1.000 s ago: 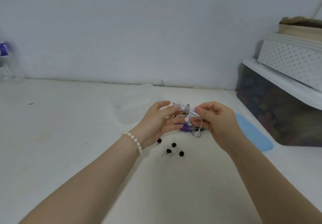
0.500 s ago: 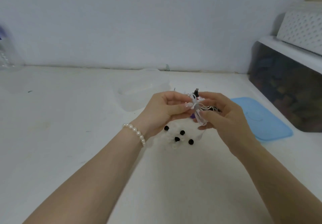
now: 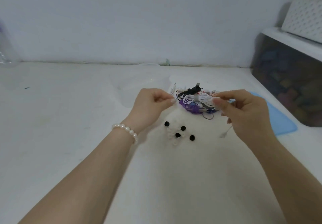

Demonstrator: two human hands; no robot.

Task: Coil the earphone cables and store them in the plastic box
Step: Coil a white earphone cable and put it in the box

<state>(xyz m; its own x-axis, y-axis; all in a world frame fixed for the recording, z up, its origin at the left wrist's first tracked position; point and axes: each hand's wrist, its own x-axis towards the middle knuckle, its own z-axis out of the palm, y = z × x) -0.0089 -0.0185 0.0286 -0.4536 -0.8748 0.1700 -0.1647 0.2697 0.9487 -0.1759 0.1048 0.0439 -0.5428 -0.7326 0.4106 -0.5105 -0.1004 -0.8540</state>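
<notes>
My right hand pinches a white earphone cable coiled into small loops and bound in the middle; its plug end dangles below the hand. My left hand is just left of the coil, thumb and finger closed, with nothing visible between them. Under the coil lies a tangle of other cables, black and purple. The clear plastic box stands open behind my left hand, faint against the white table. Its blue lid lies flat to the right.
Several black ear tips and pale ones lie loose in front of the pile. A dark storage bin with a white perforated basket on top blocks the right side. A plastic bottle stands far left by the wall.
Both hands held the white bundle together; now my left hand has drawn away to the left and only my right hand holds the coil. The view has tilted down and closer.
</notes>
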